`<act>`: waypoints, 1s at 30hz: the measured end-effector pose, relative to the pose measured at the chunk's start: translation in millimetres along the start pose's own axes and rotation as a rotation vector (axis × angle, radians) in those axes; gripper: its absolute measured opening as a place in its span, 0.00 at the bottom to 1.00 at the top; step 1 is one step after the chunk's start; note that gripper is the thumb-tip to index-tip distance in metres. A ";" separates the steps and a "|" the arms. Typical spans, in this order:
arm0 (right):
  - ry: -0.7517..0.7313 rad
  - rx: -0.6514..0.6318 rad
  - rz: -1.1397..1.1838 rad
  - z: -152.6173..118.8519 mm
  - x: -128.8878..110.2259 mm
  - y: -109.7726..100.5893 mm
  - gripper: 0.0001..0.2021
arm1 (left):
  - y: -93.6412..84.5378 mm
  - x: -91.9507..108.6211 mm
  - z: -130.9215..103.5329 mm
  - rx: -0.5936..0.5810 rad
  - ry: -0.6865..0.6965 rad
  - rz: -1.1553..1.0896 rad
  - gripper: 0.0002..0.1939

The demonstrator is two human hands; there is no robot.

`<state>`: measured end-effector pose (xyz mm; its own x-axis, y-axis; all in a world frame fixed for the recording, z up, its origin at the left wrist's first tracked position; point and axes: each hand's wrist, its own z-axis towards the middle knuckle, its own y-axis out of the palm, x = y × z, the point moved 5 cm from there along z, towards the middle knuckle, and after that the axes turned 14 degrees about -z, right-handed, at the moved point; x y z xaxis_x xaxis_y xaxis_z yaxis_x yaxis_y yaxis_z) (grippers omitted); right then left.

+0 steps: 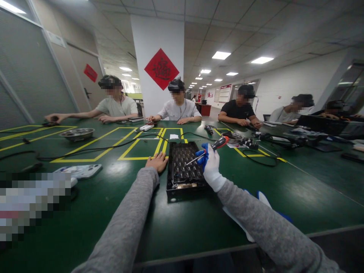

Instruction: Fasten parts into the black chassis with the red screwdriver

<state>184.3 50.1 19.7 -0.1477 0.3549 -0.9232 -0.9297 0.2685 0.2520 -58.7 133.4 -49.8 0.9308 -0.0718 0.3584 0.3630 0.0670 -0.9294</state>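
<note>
A black open tray-like case (170, 167) lies on the green table in front of me, with rows of small light marks on its inner floor and a metallic strip near its front edge. My left hand (158, 162), bare, rests flat beside the case's left side, fingers extended. On my right hand (212, 167) is a white glove with blue fingertips. It is closed around a screwdriver (220, 143) with a red and dark grey handle. The screwdriver's thin shaft points down and left over the case; whether its tip touches anything I cannot tell.
A metal bowl (77, 134) and a phone (88, 170) are at the left. Another glove (241, 220) lies under my right forearm. Cables cross the table (122, 242), and tools (241, 140) lie at the back right. Several people sit opposite.
</note>
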 end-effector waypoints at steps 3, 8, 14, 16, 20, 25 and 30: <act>0.002 0.000 0.002 0.2 0.0 0.3 0.22 | 0.5 0.5 0.6 -0.002 0.009 0.006 0.29; 0.000 -0.001 0.016 0.5 0.4 0.9 0.21 | 0.8 -0.6 1.2 0.000 0.014 0.015 0.29; 0.001 -0.015 0.028 -0.5 -1.1 1.2 0.20 | 0.2 -0.7 0.2 0.017 0.036 0.024 0.29; 0.003 -0.025 0.031 -0.7 -1.6 1.5 0.21 | -0.2 -0.5 -0.1 0.024 0.031 0.021 0.29; 0.019 -0.014 0.029 -0.2 -1.2 0.4 0.22 | -2.2 0.5 -1.8 0.043 0.025 0.013 0.28; 0.035 -0.009 0.031 0.9 0.2 0.5 0.22 | -8.7 3.7 -7.5 0.079 0.079 -0.029 0.27; 0.054 -0.026 0.042 4.1 2.0 1.0 0.23 | -16.4 13.0 -17.4 0.126 0.167 -0.225 0.29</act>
<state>184.4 54.8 19.2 -0.2042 0.3161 -0.9265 -0.9305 0.2313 0.2840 -53.3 114.1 -31.4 0.8105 -0.2610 0.5244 0.5711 0.1531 -0.8065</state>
